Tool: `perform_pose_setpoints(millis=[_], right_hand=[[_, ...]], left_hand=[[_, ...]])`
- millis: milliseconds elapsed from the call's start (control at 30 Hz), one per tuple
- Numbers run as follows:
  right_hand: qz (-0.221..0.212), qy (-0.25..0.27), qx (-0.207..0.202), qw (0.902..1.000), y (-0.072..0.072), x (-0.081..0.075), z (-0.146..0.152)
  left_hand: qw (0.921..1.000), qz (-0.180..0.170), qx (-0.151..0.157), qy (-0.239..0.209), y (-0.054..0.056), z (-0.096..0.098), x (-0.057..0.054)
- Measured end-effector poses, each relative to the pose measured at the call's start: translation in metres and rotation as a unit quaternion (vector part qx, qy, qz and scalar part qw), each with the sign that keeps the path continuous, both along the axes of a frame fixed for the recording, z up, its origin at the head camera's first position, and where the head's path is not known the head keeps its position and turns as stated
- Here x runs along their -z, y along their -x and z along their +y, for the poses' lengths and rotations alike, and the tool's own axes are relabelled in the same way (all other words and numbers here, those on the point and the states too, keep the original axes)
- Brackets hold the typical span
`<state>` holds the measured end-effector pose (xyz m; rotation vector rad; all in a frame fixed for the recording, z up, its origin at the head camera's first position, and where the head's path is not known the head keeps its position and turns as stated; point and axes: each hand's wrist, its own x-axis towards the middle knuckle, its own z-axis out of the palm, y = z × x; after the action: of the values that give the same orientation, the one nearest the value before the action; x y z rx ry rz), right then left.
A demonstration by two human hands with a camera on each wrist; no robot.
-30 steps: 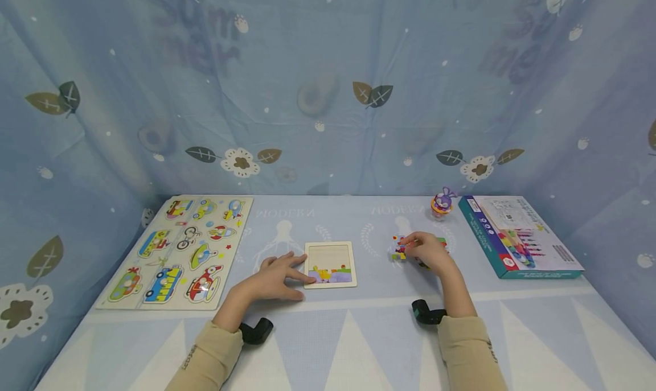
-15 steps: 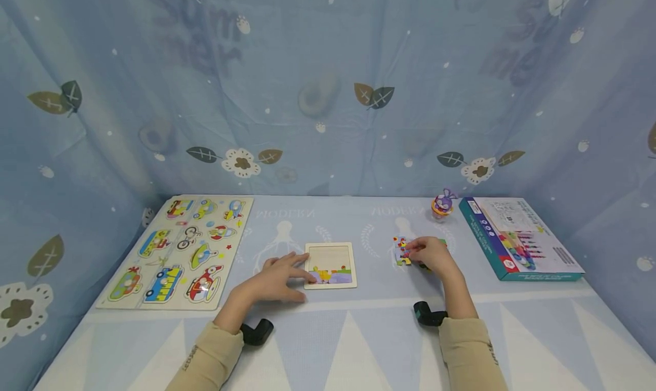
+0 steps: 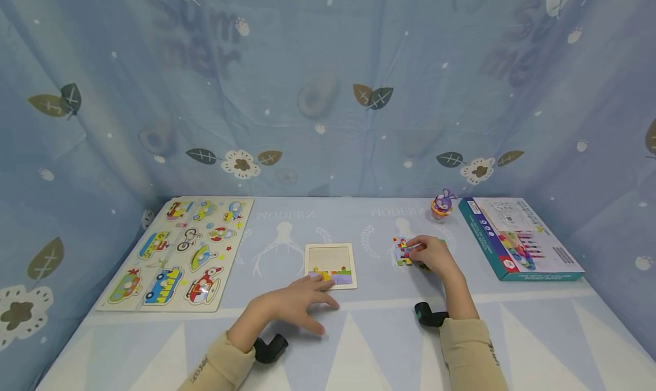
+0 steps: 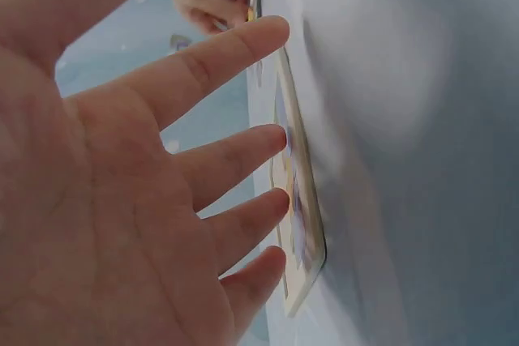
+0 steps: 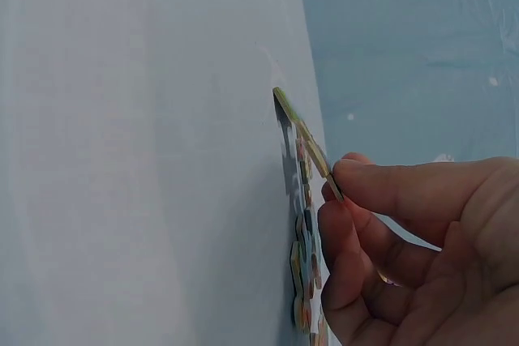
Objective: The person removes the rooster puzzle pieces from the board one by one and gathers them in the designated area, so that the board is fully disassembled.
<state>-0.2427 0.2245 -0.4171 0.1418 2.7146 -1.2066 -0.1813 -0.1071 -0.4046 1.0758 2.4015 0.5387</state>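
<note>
My right hand (image 3: 433, 255) pinches a colourful jigsaw piece (image 5: 310, 142) between thumb and fingers. In the right wrist view that piece is tilted, held over other loose jigsaw pieces (image 5: 302, 261) on the table. The hand hides most of them in the head view. My left hand (image 3: 293, 304) has its fingers spread, with fingertips at the front edge of a small wooden puzzle tray (image 3: 330, 246). Along the tray's lower part lie joined pieces (image 3: 344, 277) in purple, green and yellow, partly covered by the fingers. The tray's upper part shows bare wood.
A large vehicle puzzle board (image 3: 171, 254) lies at the left. On the right are a teal-edged box (image 3: 523, 237) and a small purple rabbit toy (image 3: 442, 204). A blue patterned curtain (image 3: 328, 95) stands behind the table.
My left hand has moved right and toward me, from the tray's left side to its front edge. My right hand has turned the pinched jigsaw piece and stays near the same place.
</note>
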Motion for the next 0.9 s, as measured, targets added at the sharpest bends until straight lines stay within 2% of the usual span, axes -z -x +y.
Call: perform_pose_setpoints(millis=[200, 333, 667, 900], right_hand=[[0.009, -0.001, 0.002, 1.0, 0.0, 0.001, 0.0], [0.014, 0.021, -0.006, 0.9997, 0.003, 0.001, -0.006], [0.025, 0.084, -0.092, 0.9919, 0.004, 0.001, -0.056], [0.019, 0.082, -0.139, 0.9866, 0.002, 0.005, -0.08]], left_hand=[[0.9999, 0.007, -0.002, 0.015, -0.004, 0.004, -0.002], [0.9999, 0.003, -0.003, 0.013, -0.005, 0.004, -0.001], [0.9998, -0.014, -0.007, 0.01, -0.002, 0.002, 0.0], [0.9997, -0.021, -0.004, 0.009, 0.0, 0.001, 0.001]])
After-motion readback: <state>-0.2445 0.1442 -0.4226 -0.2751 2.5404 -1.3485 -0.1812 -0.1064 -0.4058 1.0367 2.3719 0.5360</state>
